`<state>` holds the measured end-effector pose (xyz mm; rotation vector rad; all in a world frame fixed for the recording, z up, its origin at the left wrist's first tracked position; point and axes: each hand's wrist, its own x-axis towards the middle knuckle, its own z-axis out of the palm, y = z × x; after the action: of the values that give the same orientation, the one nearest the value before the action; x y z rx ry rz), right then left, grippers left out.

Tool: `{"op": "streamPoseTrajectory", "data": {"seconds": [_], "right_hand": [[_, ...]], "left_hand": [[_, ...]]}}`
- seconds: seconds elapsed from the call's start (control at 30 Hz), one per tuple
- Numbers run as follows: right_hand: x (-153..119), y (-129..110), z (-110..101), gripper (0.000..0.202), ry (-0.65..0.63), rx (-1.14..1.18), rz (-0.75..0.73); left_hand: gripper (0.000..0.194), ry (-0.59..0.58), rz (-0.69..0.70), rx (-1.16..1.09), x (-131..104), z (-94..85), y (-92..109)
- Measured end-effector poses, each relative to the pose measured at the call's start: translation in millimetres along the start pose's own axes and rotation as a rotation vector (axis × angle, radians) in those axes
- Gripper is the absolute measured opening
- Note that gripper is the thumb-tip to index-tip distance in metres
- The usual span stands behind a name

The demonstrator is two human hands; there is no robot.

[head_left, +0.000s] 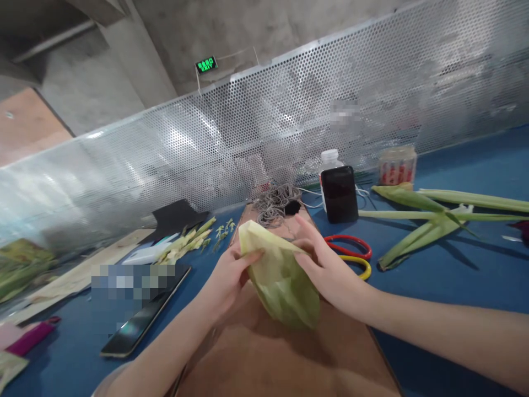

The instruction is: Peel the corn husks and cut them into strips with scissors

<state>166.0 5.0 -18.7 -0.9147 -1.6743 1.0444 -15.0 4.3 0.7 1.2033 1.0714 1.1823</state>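
A broad, pale green corn husk [285,286], yellower toward its top edge, is held up over a brown board [264,364]. My left hand [231,270] pinches its left side, with the thumb lying on the near face. On the right side, my right hand [322,264] grips the upper edge between thumb and fingers. Some fingertips of both hands are hidden behind the husk. The husk's lower end is folded and bulges toward the right.
Beyond the hands lies a tangle of grey cord [275,204]. Red and yellow scissor-like handles [351,246] are to the right. A phone [339,194] leans by a bottle [329,157]. Corn stalks and leaves [430,237] lie right; another phone [144,311] lies left.
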Motion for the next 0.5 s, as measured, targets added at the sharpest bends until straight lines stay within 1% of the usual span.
{"op": "streamPoseTrajectory", "data": {"seconds": [0.07, 0.1, 0.17, 0.2, 0.27, 0.33, 0.37, 0.43, 0.5], "right_hand": [[-3.7, -2.8, -0.3, 0.063, -0.048, -0.164, -0.211], [-5.0, -3.8, -0.2, 0.063, -0.076, -0.242, -0.302], [-6.2, -4.3, 0.6, 0.059, -0.125, -0.355, -0.428], [-6.3, -3.7, 1.2, 0.057, -0.146, -0.38, -0.458], [-5.7, -2.0, 2.5, 0.056, -0.154, -0.387, -0.461], [-4.8, -0.6, 3.2, 0.058, -0.12, -0.367, -0.408], [-4.5, -0.6, 3.3, 0.06, -0.1, -0.351, -0.366], [-4.1, -1.9, 2.8, 0.06, -0.056, -0.31, -0.283], [-3.8, -4.4, 1.9, 0.06, -0.022, -0.258, -0.202]], "left_hand": [[0.038, 0.015, 0.041, 0.042, -1.2, 0.6, 0.5], [0.039, 0.005, 0.043, 0.054, -1.9, 0.8, 0.8], [0.041, -0.028, 0.036, 0.065, -3.2, 1.2, 1.7], [0.041, -0.049, 0.031, 0.07, -3.7, 1.3, 2.2], [0.04, -0.082, 0.028, 0.081, -4.0, 1.6, 2.7], [0.043, -0.087, 0.038, 0.085, -3.8, 1.8, 2.5], [0.048, -0.079, 0.047, 0.088, -3.7, 2.1, 2.3], [0.065, -0.044, 0.092, 0.09, -3.8, 3.1, 1.7], [0.089, -0.028, 0.16, 0.085, -4.4, 4.6, 1.6]]}}
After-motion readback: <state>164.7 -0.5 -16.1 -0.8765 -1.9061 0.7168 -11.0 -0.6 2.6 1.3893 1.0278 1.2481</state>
